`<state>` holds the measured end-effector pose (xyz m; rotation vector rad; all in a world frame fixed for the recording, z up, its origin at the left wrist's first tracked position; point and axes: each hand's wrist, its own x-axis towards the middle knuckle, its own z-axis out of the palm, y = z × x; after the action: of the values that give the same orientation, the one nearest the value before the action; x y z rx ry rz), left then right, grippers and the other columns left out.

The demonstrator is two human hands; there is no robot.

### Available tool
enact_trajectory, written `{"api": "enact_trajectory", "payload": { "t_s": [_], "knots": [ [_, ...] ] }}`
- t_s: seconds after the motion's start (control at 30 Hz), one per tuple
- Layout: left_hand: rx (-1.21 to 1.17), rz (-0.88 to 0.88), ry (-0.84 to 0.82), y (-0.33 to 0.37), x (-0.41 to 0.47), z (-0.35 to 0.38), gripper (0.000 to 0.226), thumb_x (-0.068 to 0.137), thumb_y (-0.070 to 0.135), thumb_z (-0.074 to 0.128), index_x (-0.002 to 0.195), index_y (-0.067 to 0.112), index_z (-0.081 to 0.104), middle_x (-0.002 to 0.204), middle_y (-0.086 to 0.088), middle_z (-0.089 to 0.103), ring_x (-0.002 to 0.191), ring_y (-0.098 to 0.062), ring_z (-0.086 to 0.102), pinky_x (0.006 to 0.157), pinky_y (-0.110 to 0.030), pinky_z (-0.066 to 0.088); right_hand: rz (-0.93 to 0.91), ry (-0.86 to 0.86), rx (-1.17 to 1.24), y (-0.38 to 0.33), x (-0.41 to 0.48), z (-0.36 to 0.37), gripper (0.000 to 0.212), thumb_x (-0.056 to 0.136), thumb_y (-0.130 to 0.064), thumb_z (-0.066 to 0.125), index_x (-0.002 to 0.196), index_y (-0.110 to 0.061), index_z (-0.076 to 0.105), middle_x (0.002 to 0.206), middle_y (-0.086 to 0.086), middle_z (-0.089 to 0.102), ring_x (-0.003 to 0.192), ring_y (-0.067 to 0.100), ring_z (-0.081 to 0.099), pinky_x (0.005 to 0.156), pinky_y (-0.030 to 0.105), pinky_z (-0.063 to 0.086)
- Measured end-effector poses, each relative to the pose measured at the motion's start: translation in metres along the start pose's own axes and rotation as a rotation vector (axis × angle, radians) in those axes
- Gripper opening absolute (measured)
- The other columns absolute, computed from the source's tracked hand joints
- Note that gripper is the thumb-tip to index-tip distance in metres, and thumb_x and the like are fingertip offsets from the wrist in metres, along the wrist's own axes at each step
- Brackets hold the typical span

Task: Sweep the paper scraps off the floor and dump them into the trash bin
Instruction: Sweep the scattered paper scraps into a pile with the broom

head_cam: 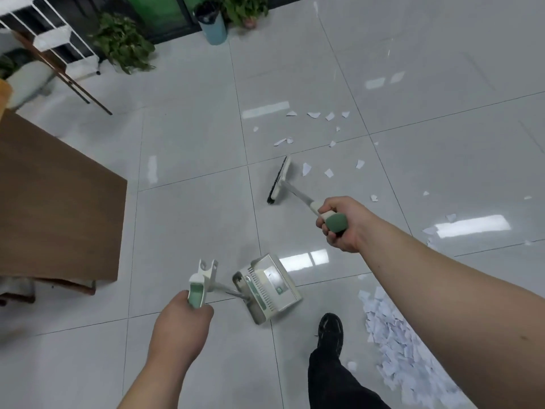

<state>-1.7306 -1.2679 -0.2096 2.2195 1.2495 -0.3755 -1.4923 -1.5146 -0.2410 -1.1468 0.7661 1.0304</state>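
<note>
My right hand (343, 222) grips the green-capped handle of a white broom (280, 180), whose dark bristles face left on the floor, just left of scattered white paper scraps (328, 172). My left hand (181, 320) grips the green handle of a white and green dustpan (267, 287), which sits low over the tiles between my arms. A dense pile of paper scraps (395, 335) lies at the lower right, partly hidden by my right forearm. A blue trash bin (213, 23) with a black liner stands far off at the top centre.
A brown wooden table (53, 208) fills the left side. Potted plants (124, 42) and a white wire rack (56, 36) stand at the back left beside the bin. My black shoe (330, 330) steps forward near the dustpan. The floor is glossy grey tile (191, 143).
</note>
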Motion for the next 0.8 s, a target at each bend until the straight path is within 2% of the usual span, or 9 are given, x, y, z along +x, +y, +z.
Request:
{"api": "enact_trajectory", "payload": {
  "t_s": [0.13, 0.3, 0.43, 0.63, 0.8],
  "knots": [
    [0.012, 0.003, 0.007, 0.039, 0.020, 0.006, 0.006, 0.078, 0.016, 0.052, 0.077, 0.010, 0.049, 0.063, -0.006, 0.052, 0.056, -0.029, 0.047, 0.058, -0.038, 0.047, 0.023, 0.020, 0.043, -0.039, 0.036, -0.010, 0.031, 0.079, -0.013, 0.059, 0.109, -0.010, 0.059, 0.063, 0.005, 0.060, 0.042, 0.012, 0.051, 0.044, 0.019, 0.037],
    [0.064, 0.045, -0.010, 0.080, 0.036, 0.008, 0.006, 0.078, 0.016, 0.051, 0.078, 0.011, 0.050, 0.062, -0.006, 0.051, 0.054, -0.028, 0.045, 0.056, -0.037, 0.046, 0.053, 0.049, 0.270, -0.047, 0.043, -0.049, 0.034, 0.079, -0.013, 0.059, 0.113, -0.013, 0.060, 0.066, 0.005, 0.060, 0.043, 0.012, 0.051, 0.041, 0.017, 0.037],
    [0.122, 0.141, -0.035, 0.120, 0.041, 0.014, 0.007, 0.078, 0.016, 0.051, 0.080, 0.010, 0.053, 0.061, -0.006, 0.053, 0.053, -0.027, 0.047, 0.055, -0.036, 0.046, 0.073, 0.104, 0.344, -0.034, 0.024, -0.090, 0.030, 0.082, -0.013, 0.061, 0.112, -0.012, 0.061, 0.066, 0.006, 0.061, 0.041, 0.012, 0.051, 0.042, 0.018, 0.035],
    [0.225, 0.315, -0.084, 0.185, 0.033, 0.030, 0.005, 0.078, 0.013, 0.051, 0.079, 0.008, 0.053, 0.062, -0.008, 0.055, 0.054, -0.030, 0.048, 0.056, -0.035, 0.045, 0.043, 0.196, 0.526, -0.005, -0.019, -0.162, 0.045, 0.082, -0.012, 0.063, 0.127, -0.009, 0.060, 0.067, 0.008, 0.063, 0.038, 0.013, 0.052, 0.039, 0.018, 0.036],
    [0.286, 0.453, -0.147, 0.234, 0.018, 0.042, 0.002, 0.081, 0.011, 0.053, 0.080, 0.010, 0.055, 0.064, -0.009, 0.058, 0.056, -0.031, 0.054, 0.057, -0.034, 0.046, -0.001, 0.269, 0.651, 0.033, -0.064, -0.201, 0.048, 0.079, -0.012, 0.067, 0.127, -0.013, 0.060, 0.069, 0.010, 0.065, 0.040, 0.015, 0.054, 0.042, 0.020, 0.037]
  ]
}}
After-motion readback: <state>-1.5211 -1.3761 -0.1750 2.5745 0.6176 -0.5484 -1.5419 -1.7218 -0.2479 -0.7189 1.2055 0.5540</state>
